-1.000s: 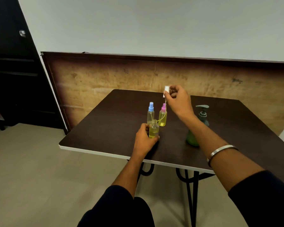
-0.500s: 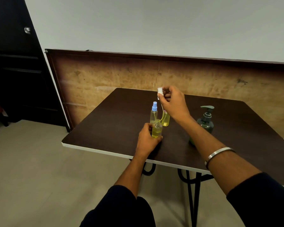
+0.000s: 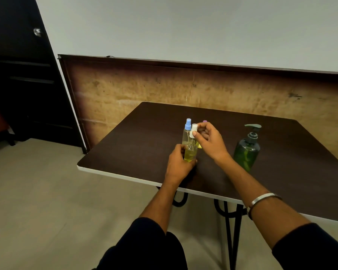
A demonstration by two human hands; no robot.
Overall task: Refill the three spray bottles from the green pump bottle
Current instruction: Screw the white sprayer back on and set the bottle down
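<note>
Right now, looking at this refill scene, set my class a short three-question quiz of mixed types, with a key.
1. True or false: the green pump bottle lies on its side.
2. Which hand pinches the white spray cap? A) left hand B) right hand C) neither
3. Fill in: the left hand grips the open spray bottle, which holds ____ liquid.

Key: 1 false, it stands upright on the table. 2 B, the right hand. 3 yellow.
</note>
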